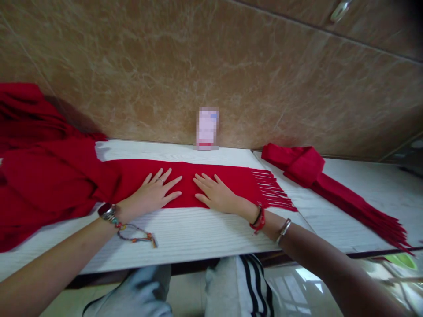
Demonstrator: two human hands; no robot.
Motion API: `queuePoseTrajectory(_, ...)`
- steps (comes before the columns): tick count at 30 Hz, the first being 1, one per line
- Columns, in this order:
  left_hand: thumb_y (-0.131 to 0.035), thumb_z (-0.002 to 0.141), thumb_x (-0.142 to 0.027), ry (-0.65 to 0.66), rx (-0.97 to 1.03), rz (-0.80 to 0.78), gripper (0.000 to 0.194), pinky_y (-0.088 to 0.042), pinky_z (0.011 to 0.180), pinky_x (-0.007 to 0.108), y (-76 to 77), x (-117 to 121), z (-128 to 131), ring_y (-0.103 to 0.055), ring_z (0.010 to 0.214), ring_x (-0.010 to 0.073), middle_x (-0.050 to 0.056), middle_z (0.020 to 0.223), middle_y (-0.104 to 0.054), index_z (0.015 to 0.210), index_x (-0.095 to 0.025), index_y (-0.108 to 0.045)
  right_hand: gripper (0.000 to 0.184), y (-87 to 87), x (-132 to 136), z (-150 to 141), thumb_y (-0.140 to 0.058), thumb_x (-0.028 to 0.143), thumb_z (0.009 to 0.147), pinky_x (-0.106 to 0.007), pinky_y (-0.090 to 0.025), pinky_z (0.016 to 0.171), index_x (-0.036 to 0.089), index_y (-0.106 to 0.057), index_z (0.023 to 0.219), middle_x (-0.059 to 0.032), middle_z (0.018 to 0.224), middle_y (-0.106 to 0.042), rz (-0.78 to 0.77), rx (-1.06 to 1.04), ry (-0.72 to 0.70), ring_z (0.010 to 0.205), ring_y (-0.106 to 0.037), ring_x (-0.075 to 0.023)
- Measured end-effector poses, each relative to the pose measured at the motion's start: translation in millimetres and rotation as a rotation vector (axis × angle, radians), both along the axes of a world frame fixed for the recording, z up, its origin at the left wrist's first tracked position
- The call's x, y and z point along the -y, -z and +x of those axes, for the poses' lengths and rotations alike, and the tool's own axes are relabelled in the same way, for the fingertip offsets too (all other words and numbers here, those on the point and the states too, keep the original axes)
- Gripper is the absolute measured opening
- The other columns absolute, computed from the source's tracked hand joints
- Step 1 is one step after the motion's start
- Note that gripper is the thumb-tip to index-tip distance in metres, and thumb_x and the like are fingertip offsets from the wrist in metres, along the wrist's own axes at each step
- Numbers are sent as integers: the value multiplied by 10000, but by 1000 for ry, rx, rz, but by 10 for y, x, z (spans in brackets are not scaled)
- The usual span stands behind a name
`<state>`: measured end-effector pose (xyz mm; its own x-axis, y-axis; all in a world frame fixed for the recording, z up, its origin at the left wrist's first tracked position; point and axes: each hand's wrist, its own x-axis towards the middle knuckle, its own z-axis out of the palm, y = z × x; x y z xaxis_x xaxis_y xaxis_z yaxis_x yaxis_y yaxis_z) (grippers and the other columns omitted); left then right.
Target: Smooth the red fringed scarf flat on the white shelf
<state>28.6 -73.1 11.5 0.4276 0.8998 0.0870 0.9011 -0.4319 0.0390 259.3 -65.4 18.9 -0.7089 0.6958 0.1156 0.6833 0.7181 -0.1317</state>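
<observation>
Now the left hand [155, 193] lies flat, fingers spread wide, on the red scarf [188, 176]; the right hand [214, 193], also open, presses beside it, near the fringe [272, 189]. The scarf stretches across the white table [185, 240], its left end seemingly heaped.

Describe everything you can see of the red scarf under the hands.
The red scarf looks like soft, plain woven cloth. It lies flat and nearly smooth, lengthwise along the white tabletop. Its right end finishes in a loose fringe of thin strands; its left side runs into bunched red cloth, and I cannot tell where it ends there. The left hand and right hand rest on it, palms down, fingers spread.
</observation>
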Motion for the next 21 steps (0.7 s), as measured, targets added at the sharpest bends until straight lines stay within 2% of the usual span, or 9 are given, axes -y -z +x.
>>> queuePoseTrajectory(3,-311,899,-485,-1,-35,-47,530,-213,980,567,5,8,-25,-179,1315,348,145,1443,-239,1374,-250,-297,580,1,46,82,-314,461,904,-533,-169,1053,139,-267,1385,-123,1443,-250,-28,39,-28,1327,-196,-262)
queuePoseTrajectory(6,-330,905,-445,72,-23,40,483,-229,986,554,-59,61,-4,-203,1307,333,134,1431,-273,1331,-225,-386,583,-82,15,310,-368,444,894,-490,-184,1067,130,-284,1378,-123,1445,-251,-113,18,-96,1332,-186,-242)
queuePoseTrajectory(9,-398,888,-427,303,-57,102,428,-287,1008,429,-183,124,115,-339,1239,256,100,1349,-407,1245,-208,-488,552,-174,-12,511,-460,403,864,-405,-248,1065,140,-366,1340,-121,1419,-319,-158,-60,-205,1314,-249,-202)
queuePoseTrajectory(11,-425,886,-386,467,-124,75,373,-367,950,347,-279,152,247,-464,1117,208,82,1227,-516,1192,-198,-525,526,-192,-14,590,-507,379,842,-382,-290,1050,161,-414,1312,-109,1380,-392,-155,-100,-271,1283,-317,-191)
queuePoseTrajectory(13,-411,895,-271,553,-220,66,284,-419,872,315,-360,162,389,-524,1021,192,73,1108,-577,1125,-188,-556,504,-167,-6,625,-524,353,834,-378,-313,1039,171,-438,1295,-98,1337,-453,-143,-112,-332,1256,-362,-190)
queuePoseTrajectory(15,-393,877,-148,564,-304,73,267,-440,818,300,-404,164,510,-551,963,187,70,1029,-601,1077,-184,-565,486,-113,6,630,-519,336,837,-376,-324,1033,153,-453,1283,-100,1300,-494,-110,-122,-369,1240,-385,-194)
queuePoseTrajectory(17,-383,848,-75,517,-339,96,299,-453,782,296,-401,176,594,-564,917,186,72,991,-604,1073,-177,-551,463,-58,20,621,-505,330,844,-390,-332,1027,136,-474,1263,-108,1263,-529,-45,-149,-371,1218,-414,-205)
queuePoseTrajectory(21,-379,822,-52,377,-289,174,312,-470,762,325,-304,231,648,-559,905,217,98,1005,-589,1072,-152,-535,399,-16,59,598,-475,320,854,-415,-370,989,163,-522,1218,-98,1190,-587,87,-212,-362,1132,-501,-216)
